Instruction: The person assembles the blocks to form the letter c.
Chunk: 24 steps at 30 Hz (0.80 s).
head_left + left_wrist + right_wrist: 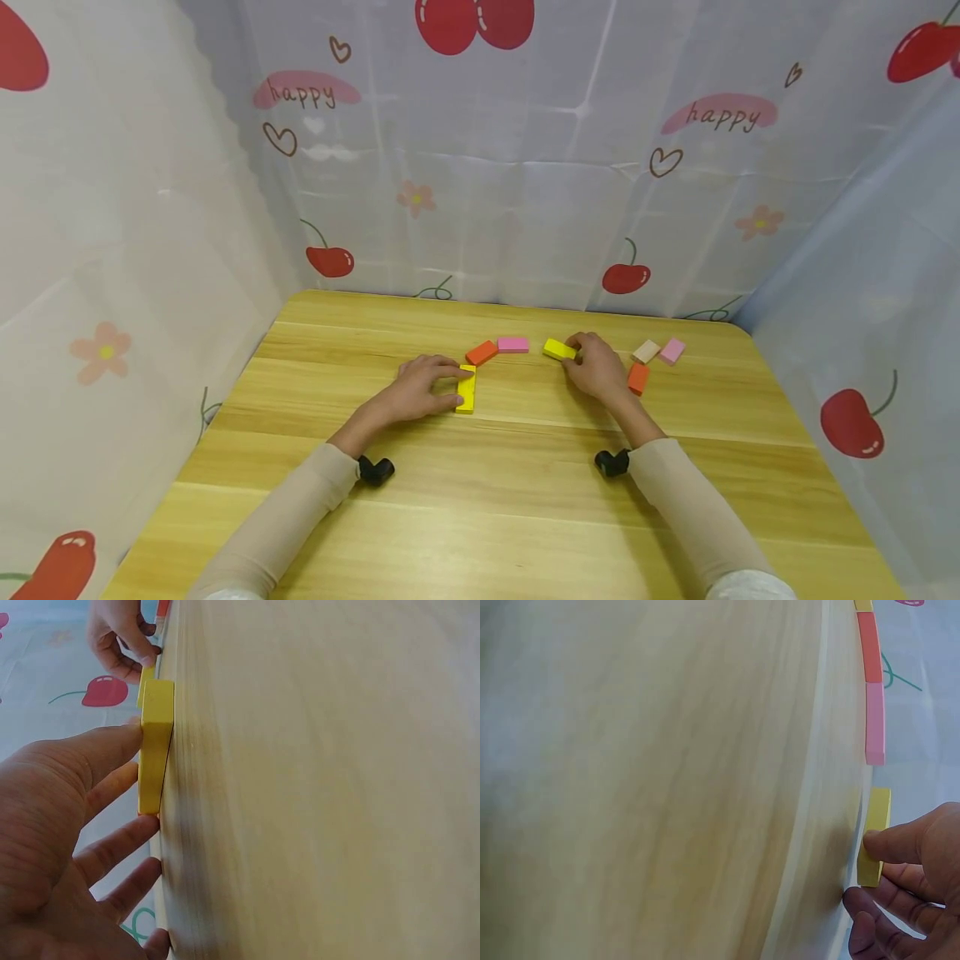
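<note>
My left hand (422, 388) rests at a yellow wooden block (467, 390) standing lengthwise away from me, thumb at its near end and a finger at its far end. In the left wrist view the thumb and index finger hold that block (156, 742) while the other fingers spread along the tabletop. Farther right, my right hand (597, 367) pinches the right end of a second yellow block (558, 349); the right wrist view has its thumb on this block (874, 817). An orange block (482, 352) and a pink block (513, 345) lie between the two yellow ones, continuing a curved row.
Right of my right hand lie another orange block (638, 378), a beige block (645, 352) and another pink block (672, 351). They are all on a wooden table (487, 500), with a cherry-printed curtain (510, 225) behind its far edge. A black wrist device (377, 471) sits at each sleeve.
</note>
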{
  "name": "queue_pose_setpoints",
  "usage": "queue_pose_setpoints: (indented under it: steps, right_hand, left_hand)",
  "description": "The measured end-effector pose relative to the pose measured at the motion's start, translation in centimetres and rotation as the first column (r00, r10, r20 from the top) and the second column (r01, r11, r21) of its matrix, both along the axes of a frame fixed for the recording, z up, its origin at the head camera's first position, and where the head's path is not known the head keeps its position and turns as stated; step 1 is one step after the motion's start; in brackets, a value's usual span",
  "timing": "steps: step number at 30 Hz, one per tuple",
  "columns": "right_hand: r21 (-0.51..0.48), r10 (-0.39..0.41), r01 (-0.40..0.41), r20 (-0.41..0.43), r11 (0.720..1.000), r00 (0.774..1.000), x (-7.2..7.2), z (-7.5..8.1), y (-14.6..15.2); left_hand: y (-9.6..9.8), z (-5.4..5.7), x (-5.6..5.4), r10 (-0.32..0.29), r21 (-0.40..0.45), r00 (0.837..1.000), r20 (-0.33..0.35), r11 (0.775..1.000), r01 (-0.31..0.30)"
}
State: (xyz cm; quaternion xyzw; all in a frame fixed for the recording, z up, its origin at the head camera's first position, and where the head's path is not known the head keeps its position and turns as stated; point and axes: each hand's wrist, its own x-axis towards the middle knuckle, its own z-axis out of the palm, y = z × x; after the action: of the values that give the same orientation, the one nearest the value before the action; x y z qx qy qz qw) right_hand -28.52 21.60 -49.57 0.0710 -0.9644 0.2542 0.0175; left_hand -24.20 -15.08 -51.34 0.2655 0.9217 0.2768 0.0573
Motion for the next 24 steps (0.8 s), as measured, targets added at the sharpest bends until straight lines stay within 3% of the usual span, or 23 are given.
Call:
queue_pose_setpoints:
  steps: [9, 24]
  right_hand:
    - [0.000, -0.003, 0.003, 0.011, 1.000, 1.000, -0.2, 0.0, -0.7]
    - [0.014, 0.023, -0.023, -0.023, 1.000, 0.999, -0.6, -0.1, -1.5]
  left_hand:
    - [0.0, 0.3, 0.1, -0.001, 0.004, 1.000, -0.004, 1.000, 0.002]
    - [-0.1, -0.4, -0.3, 0.005, -0.016, 1.000, -0.016, 1.000, -0.005]
